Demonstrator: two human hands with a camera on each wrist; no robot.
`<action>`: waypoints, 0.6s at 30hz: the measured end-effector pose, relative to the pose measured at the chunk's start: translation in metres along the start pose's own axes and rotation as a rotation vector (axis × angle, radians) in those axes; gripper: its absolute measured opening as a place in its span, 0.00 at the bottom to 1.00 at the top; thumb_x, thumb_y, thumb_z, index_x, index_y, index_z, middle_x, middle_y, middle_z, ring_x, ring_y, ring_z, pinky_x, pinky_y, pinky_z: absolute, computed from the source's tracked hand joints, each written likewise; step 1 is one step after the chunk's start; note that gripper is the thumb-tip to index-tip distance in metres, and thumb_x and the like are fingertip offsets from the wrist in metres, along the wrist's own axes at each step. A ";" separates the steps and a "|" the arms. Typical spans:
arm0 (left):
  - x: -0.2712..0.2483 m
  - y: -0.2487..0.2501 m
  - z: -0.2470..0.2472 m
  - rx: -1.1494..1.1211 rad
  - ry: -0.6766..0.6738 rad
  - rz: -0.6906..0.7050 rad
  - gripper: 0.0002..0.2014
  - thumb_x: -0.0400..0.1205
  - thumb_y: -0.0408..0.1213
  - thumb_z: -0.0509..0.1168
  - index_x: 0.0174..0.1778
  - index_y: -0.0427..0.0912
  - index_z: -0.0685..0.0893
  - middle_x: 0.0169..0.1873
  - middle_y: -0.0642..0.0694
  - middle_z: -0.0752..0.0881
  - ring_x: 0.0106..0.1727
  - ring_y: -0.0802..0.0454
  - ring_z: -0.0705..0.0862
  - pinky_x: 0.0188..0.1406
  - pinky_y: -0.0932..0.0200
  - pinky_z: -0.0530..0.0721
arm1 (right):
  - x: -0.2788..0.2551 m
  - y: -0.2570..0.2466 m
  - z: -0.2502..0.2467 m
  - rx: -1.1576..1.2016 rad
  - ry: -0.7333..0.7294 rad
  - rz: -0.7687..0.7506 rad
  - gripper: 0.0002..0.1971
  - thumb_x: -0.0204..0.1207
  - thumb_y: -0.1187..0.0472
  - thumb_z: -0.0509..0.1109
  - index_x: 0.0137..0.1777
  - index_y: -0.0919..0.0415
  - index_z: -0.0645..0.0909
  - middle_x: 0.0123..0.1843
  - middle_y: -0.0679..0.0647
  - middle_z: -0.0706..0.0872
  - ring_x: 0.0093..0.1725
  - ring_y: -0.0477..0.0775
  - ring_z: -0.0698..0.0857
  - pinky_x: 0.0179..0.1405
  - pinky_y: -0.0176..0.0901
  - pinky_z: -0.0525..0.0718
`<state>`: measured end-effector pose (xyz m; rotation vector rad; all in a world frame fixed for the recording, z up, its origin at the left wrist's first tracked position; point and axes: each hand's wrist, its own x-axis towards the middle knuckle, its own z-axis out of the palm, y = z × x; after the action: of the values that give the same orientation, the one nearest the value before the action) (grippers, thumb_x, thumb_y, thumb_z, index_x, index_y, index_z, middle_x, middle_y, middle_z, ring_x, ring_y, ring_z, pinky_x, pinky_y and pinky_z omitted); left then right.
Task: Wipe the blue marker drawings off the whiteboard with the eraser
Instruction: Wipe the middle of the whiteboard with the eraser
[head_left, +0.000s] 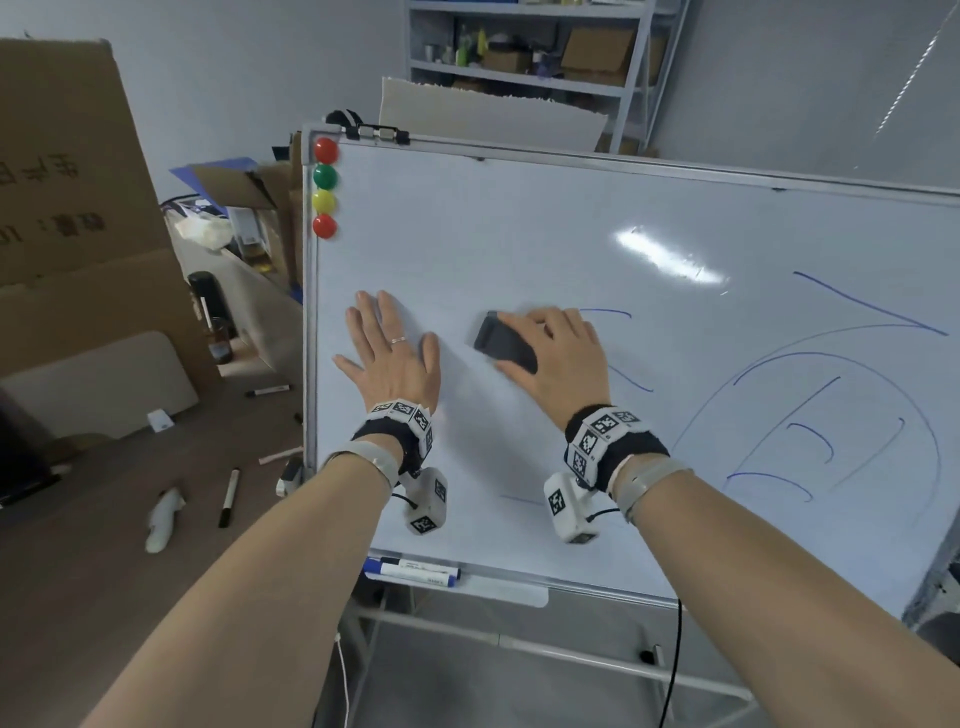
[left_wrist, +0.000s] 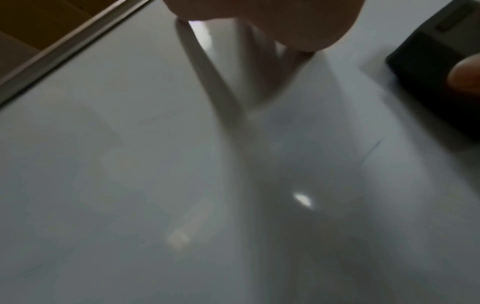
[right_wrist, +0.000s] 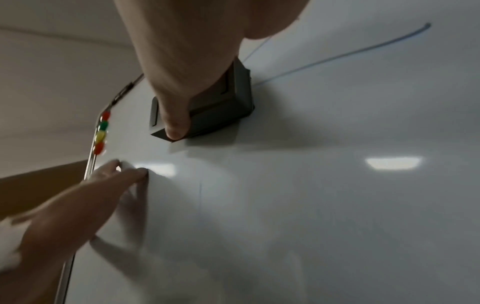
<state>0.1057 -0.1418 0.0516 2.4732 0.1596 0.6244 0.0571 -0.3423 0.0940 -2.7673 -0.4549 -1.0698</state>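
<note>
A whiteboard (head_left: 519, 234) on a stand fills the middle of the head view. Blue marker drawings (head_left: 831, 415) cover its right part: curved arcs and short strokes, with small blue traces just right of my right hand. My right hand (head_left: 550, 348) grips a black eraser (head_left: 501, 343) and presses it against the board; the right wrist view shows the eraser (right_wrist: 223, 109) with my thumb across its side. My left hand (head_left: 387, 353) lies flat on the board's left part, fingers spread. The board's left part (left_wrist: 155, 164) is free of marks.
Four round magnets (head_left: 325, 188) sit in the board's top-left corner. Markers (head_left: 415, 571) lie in the tray under the board. A brown table (head_left: 104, 519) at left holds markers, a dark bottle (head_left: 208, 301) and cardboard boxes (head_left: 67, 208). Metal shelving (head_left: 530, 52) stands behind.
</note>
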 end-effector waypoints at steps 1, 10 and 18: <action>-0.001 0.001 0.001 -0.005 0.005 -0.005 0.36 0.85 0.54 0.47 0.86 0.49 0.39 0.86 0.49 0.37 0.87 0.46 0.38 0.78 0.22 0.48 | 0.005 0.006 -0.004 -0.003 0.039 0.017 0.27 0.73 0.42 0.75 0.72 0.47 0.79 0.58 0.52 0.81 0.56 0.58 0.76 0.54 0.51 0.77; -0.030 -0.011 0.015 0.015 -0.016 -0.082 0.37 0.86 0.54 0.49 0.87 0.45 0.42 0.87 0.47 0.40 0.87 0.45 0.41 0.77 0.24 0.54 | -0.048 0.001 0.030 0.042 -0.165 -0.238 0.28 0.65 0.47 0.81 0.67 0.48 0.83 0.54 0.53 0.83 0.55 0.59 0.78 0.55 0.53 0.77; -0.051 -0.021 0.016 0.003 -0.038 -0.114 0.37 0.86 0.54 0.48 0.87 0.41 0.41 0.87 0.46 0.41 0.88 0.45 0.42 0.78 0.25 0.56 | -0.041 0.000 0.004 -0.074 0.009 0.125 0.26 0.74 0.42 0.74 0.72 0.46 0.78 0.60 0.52 0.81 0.57 0.61 0.77 0.54 0.53 0.72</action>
<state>0.0692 -0.1448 0.0078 2.4570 0.2845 0.5287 0.0311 -0.3507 0.0636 -2.8101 -0.2417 -1.0909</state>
